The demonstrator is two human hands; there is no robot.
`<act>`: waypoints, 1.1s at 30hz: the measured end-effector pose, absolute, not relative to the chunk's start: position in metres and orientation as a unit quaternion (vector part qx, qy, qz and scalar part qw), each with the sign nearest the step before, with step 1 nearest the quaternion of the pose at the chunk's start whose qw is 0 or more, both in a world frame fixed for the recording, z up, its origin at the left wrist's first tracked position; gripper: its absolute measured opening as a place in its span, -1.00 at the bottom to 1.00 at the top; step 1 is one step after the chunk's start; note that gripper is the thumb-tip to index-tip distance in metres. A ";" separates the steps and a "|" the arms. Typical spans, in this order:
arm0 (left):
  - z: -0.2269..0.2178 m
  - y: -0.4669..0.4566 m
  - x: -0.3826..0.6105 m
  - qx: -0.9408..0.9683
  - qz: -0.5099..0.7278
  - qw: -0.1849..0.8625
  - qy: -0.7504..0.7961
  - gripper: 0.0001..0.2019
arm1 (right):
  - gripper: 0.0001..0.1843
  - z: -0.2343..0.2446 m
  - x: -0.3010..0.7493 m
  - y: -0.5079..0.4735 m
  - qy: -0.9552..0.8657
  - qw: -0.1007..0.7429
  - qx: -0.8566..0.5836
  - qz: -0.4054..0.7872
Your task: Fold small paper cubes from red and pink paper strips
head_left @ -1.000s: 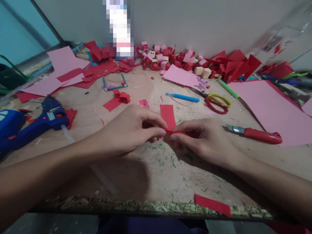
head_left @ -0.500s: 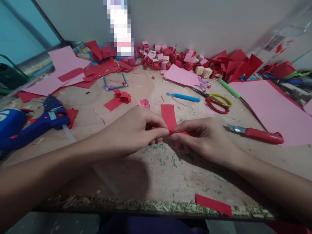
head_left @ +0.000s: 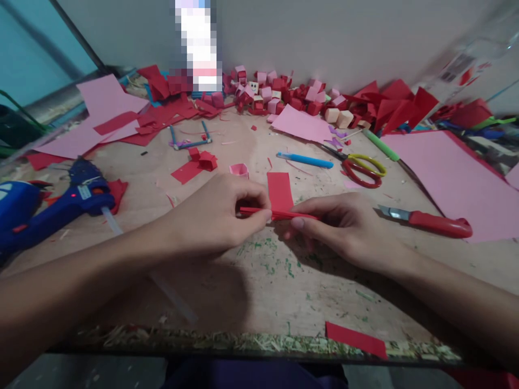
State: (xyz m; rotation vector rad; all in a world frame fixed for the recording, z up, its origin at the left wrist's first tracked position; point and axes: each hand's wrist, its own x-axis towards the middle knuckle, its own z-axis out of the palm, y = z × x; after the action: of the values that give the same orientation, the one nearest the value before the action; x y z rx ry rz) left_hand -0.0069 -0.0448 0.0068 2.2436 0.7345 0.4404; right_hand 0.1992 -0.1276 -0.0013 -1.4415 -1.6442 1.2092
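Observation:
Between my two hands is a narrow folded strip of red paper [head_left: 281, 214], seen edge-on just above the table. My left hand [head_left: 227, 213] pinches it toward its left end between thumb and fingers. At the other end, my right hand [head_left: 344, 227] grips it with thumb below and fingers above. A flat red paper rectangle [head_left: 279, 189] lies right behind the strip. Beyond my left hand stands a small open pink paper box [head_left: 239, 170], partly covered by the hand. Another small red paper box [head_left: 207, 160] is to its left.
On the left lies a blue glue gun [head_left: 87, 192] with a clear glue stick. To the right are a red-handled utility knife [head_left: 440, 223], scissors [head_left: 363, 170] and a blue pen [head_left: 306, 160]. Small paper cubes [head_left: 284, 94] line the wall. A red paper strip [head_left: 357, 339] rests at the front edge.
My hands have moved slightly apart along the red strip. Its left end now shows past my left fingers, and more of its middle is visible.

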 end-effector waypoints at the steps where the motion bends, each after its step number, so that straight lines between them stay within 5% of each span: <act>1: 0.006 -0.045 -0.006 0.872 0.167 0.366 0.280 -0.81 | -0.74 -0.001 0.199 -0.128 -0.633 0.312 -0.546 0.451; 33: 0.004 -0.043 -0.008 0.877 0.153 0.368 0.268 -0.79 | -0.73 0.000 0.201 -0.126 -0.621 0.318 -0.544 0.466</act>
State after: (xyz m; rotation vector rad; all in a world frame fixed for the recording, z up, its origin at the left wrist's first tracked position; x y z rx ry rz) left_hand -0.0079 -0.0426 0.0045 2.2534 0.6882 0.3942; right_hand 0.2008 -0.1263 -0.0002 -1.4318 -1.6332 1.2266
